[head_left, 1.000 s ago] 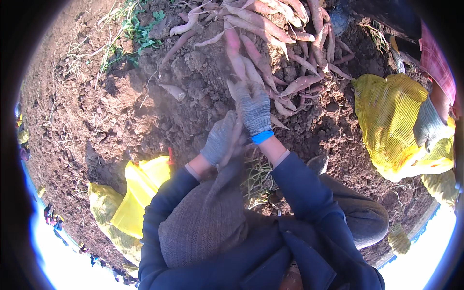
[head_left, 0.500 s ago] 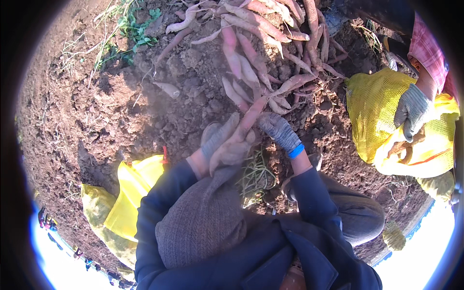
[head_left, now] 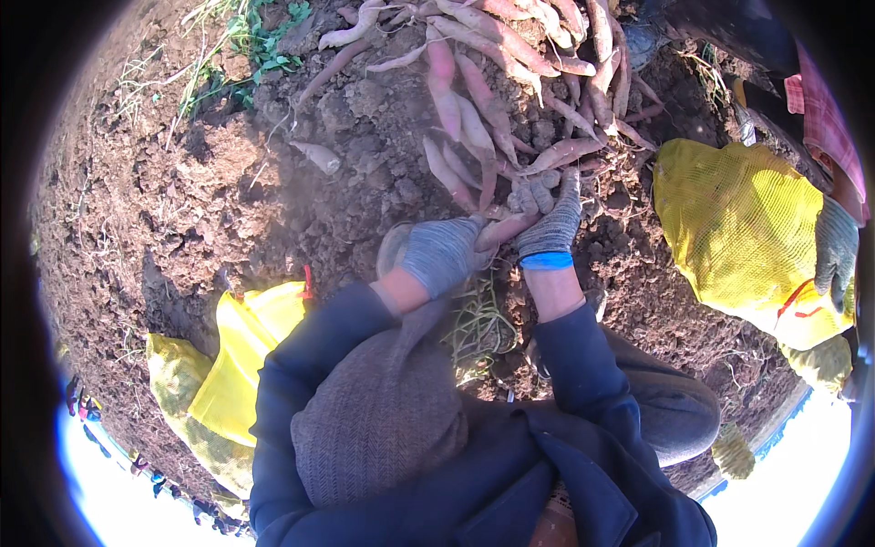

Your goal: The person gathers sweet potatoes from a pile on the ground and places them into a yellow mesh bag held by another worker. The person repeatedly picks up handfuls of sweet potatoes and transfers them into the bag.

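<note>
Both my hands wear grey knit gloves and meet just below a pile of reddish sweet potatoes lying on the soil. My left hand is closed around the left end of one sweet potato. At its other end my right hand, with a blue cuff, has its fingers curled over it and the thumb side pointing up. The gloves hide both ends of this root. Other roots of the pile lie right beyond my fingers.
To the right, a co-worker's gloved hand rests at a yellow mesh bag. Yellow bags lie by my left arm. A small loose sweet potato sits on the clods, with green weeds farther off. Cut stems lie between my knees.
The sweet potato in my hands has gone from steeply tilted to lying flatter. My right hand has turned upward and closed over its end. The co-worker's hand has shifted right along the bag.
</note>
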`<state>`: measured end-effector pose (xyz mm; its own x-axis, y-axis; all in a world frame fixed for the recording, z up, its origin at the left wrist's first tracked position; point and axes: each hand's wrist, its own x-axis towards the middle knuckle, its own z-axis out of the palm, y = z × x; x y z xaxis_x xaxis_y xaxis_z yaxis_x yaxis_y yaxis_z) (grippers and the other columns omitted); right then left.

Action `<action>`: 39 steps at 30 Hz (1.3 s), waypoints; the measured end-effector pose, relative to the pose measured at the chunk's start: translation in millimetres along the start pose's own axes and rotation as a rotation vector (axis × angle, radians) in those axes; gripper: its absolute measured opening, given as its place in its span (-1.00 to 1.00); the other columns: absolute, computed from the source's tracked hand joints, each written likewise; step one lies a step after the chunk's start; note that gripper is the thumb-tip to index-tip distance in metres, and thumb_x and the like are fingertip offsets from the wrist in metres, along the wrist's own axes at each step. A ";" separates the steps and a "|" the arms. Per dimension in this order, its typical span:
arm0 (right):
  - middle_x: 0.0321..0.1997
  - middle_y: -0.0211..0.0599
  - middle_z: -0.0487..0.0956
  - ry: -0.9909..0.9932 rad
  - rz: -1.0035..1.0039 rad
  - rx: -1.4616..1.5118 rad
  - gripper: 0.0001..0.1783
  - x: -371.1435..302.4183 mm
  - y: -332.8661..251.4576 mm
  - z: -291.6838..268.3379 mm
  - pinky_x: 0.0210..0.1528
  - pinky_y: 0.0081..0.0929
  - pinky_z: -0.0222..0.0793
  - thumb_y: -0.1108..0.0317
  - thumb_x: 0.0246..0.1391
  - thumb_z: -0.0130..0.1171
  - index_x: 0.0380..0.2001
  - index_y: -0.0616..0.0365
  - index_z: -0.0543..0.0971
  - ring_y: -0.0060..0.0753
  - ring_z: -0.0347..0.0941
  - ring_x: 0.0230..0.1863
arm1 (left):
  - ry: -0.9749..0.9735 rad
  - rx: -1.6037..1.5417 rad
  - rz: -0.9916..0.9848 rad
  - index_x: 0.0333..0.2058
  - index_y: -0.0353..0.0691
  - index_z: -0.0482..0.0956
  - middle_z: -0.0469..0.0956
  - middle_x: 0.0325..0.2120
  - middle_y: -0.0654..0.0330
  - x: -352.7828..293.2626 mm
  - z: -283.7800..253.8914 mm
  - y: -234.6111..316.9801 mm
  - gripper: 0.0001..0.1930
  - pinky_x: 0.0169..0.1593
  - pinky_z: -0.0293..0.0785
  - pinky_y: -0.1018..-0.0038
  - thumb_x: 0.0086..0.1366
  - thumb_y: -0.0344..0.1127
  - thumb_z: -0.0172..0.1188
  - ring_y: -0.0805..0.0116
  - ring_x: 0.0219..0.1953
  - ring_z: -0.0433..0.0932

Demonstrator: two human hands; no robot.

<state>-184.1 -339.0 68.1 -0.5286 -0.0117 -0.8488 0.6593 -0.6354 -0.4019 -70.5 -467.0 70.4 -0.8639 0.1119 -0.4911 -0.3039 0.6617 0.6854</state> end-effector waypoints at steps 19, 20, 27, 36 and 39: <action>-0.02 0.09 0.59 -0.338 -1.052 -1.492 -0.64 53.6 15.2 19.9 0.08 -0.09 0.42 0.23 0.19 0.21 -0.03 0.23 0.58 0.12 0.51 0.00 | 0.703 -1.296 -0.157 -0.10 -0.25 0.57 0.59 -0.34 0.26 0.4 -23.9 -41.5 -0.75 -0.21 0.49 0.54 0.33 -0.25 0.27 0.50 -0.34 0.54; 0.04 0.17 0.55 -0.250 -1.130 -1.439 -0.53 63.4 10.1 28.1 0.09 -0.07 0.42 0.16 0.15 0.25 0.03 0.25 0.54 0.17 0.50 0.03 | 0.721 -1.228 -0.155 -0.08 -0.25 0.58 0.60 -0.33 0.27 12.3 -33.0 -46.8 -0.75 -0.20 0.49 0.55 0.33 -0.27 0.27 0.51 -0.32 0.54; 0.13 0.15 0.51 -0.394 -1.015 -1.644 -0.38 96.4 9.0 47.9 0.13 -0.06 0.44 0.08 0.13 0.27 0.17 0.20 0.46 0.20 0.50 0.08 | 0.653 -1.290 -0.150 -0.03 -0.25 0.59 0.62 -0.22 0.27 70.1 -52.8 -39.2 -0.73 -0.16 0.49 0.56 0.34 -0.32 0.26 0.49 -0.24 0.58; 0.13 0.00 0.51 -0.650 -1.433 -1.816 -0.58 49.6 22.0 -17.1 0.20 -0.19 0.39 0.50 0.18 0.01 0.13 0.29 0.46 0.02 0.45 0.16 | 0.358 -1.444 -0.203 -0.03 -0.36 0.49 0.59 -0.37 0.16 61.0 -43.4 -19.8 -0.56 -0.31 0.52 0.52 0.30 -0.12 0.31 0.43 -0.38 0.57; 0.21 -0.05 0.47 -0.591 -0.691 -1.470 -0.62 41.9 42.1 -23.7 0.26 -0.30 0.33 0.43 0.33 -0.09 0.17 0.22 0.46 -0.15 0.41 0.23 | 0.395 -1.521 -0.059 0.08 -0.40 0.44 0.57 -0.19 0.09 48.6 -37.9 -16.0 -0.42 -0.07 0.50 0.47 0.28 -0.04 0.32 0.41 -0.16 0.55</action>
<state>-165.8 -347.9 7.5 -0.7885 -0.5356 -0.3024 -0.0367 0.5318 -0.8461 -122.9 -500.2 56.0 -0.8090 -0.2400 -0.5366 -0.2334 -0.7066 0.6680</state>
